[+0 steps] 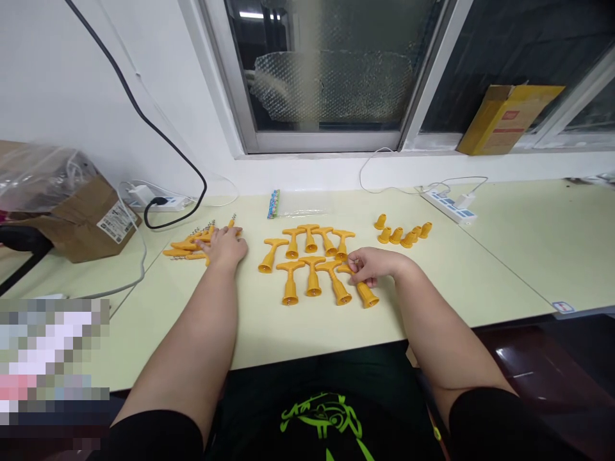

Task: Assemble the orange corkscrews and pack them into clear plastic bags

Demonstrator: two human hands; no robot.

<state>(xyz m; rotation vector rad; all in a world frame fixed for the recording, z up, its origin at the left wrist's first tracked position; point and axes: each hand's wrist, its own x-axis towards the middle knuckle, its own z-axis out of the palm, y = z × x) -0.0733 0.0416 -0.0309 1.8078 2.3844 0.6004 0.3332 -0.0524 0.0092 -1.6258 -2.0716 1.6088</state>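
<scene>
My left hand point(225, 246) lies with its fingers spread on a pile of yellow corkscrew handles point(185, 246) with metal spirals, at the left of the table. My right hand point(372, 266) has its fingers bent together at the handle of a yellow T-shaped corkscrew point(368, 296), the rightmost of the near row. Several more assembled corkscrews point(313, 282) lie in two rows between my hands, their bell ends toward me. Beyond my right hand stand several loose yellow bell-shaped caps point(396, 235).
A clear plastic bag point(302, 203) lies near the wall. Power strips sit at the back left point(168, 203) and back right point(446, 206). A cardboard box point(91, 221) stands far left, with a black cable point(139, 109) hanging beside it. A yellow box point(504, 121) leans on the window.
</scene>
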